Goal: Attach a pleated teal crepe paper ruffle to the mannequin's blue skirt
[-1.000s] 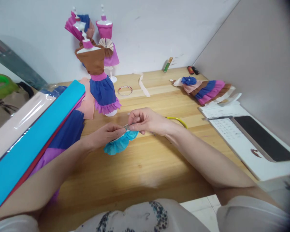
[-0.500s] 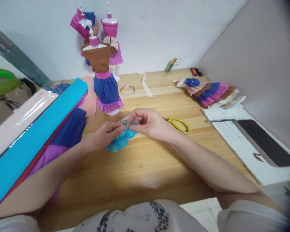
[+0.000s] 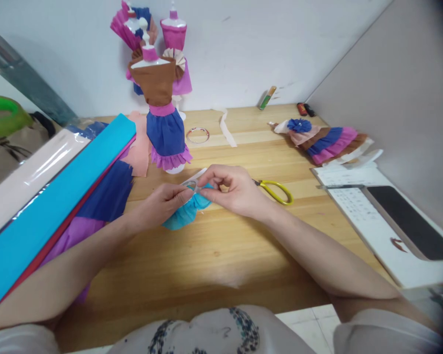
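Note:
My left hand (image 3: 166, 200) and my right hand (image 3: 232, 189) meet over the middle of the wooden table (image 3: 214, 255). Both pinch the top edge of a ruffled turquoise crepe-paper piece (image 3: 184, 212), which hangs below my fingers and touches the table. A small clear ring, seemingly a tape roll (image 3: 191, 185), and a pale strip (image 3: 198, 173) sit at the pinch point between my fingertips. Yellow-handled scissors (image 3: 278, 191) lie just right of my right hand.
Paper-dressed mannequins (image 3: 161, 98) stand at the back left. Rolls of turquoise, white, red, blue and purple paper (image 3: 59, 196) lie along the left. A finished paper dress (image 3: 325, 140), a tape ring (image 3: 198, 134), a glue stick (image 3: 266, 98), papers and a dark tablet (image 3: 409, 221) occupy the right.
My hands have stayed pinched on the turquoise piece; the right fingers shifted slightly and the pale strip now shows above them. The view has tilted a little.

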The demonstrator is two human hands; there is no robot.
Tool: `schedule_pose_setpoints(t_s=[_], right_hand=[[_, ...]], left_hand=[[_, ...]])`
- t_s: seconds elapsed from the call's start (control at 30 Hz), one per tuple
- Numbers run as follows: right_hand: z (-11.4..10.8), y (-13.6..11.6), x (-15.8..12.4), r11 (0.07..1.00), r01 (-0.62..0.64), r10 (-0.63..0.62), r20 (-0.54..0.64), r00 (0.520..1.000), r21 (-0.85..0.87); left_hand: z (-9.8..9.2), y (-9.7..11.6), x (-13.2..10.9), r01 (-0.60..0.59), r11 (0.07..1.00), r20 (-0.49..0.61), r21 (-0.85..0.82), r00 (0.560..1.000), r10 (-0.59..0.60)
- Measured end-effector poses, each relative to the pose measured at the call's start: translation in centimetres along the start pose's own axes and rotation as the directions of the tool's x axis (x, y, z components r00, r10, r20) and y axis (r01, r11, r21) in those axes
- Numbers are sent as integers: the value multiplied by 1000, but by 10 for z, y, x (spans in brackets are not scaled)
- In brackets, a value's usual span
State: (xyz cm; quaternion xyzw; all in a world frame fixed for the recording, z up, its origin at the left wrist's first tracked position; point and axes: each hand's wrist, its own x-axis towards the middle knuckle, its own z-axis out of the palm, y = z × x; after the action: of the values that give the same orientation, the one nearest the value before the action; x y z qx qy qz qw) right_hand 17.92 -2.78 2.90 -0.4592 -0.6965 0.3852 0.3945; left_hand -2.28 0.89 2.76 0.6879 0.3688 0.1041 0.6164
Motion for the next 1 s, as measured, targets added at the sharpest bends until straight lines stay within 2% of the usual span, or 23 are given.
schedule_pose_setpoints(t_s=[0.23, 0.33, 0.47, 0.63, 0.73, 0.83, 0.87, 1.0], right_hand=[[3, -7, -4, 993, 97, -93, 61, 994, -68], [0, -6, -2, 999, 14, -15, 10, 1000, 33], [-3, 5, 4, 967, -129, 126, 28, 992, 219], [-8, 16, 11, 925, -207, 223, -13, 975, 319], [-14, 14, 11, 910, -292, 271, 113, 956, 293], [-15, 8, 9, 920, -331, 276, 250, 928, 212], [-13, 5, 8, 933, -322, 279, 240, 930, 163], [0, 1, 4, 964, -265, 266, 67, 962, -32]], left_hand=[[1, -2, 1, 5, 999, 30, 32, 1000, -6], [1, -5, 2, 14, 1000, 30, -7, 999, -14], [1, -6, 2, 26, 997, 39, -68, 999, -23], [2, -5, 1, 28, 998, 15, -49, 1000, -27], [3, -6, 0, -23, 1000, -46, 2, 999, 23], [5, -8, -1, -109, 984, -100, 141, 987, 124], [5, -8, -2, -131, 973, -105, 191, 983, 153], [6, -9, -3, -162, 941, -93, 296, 976, 197]])
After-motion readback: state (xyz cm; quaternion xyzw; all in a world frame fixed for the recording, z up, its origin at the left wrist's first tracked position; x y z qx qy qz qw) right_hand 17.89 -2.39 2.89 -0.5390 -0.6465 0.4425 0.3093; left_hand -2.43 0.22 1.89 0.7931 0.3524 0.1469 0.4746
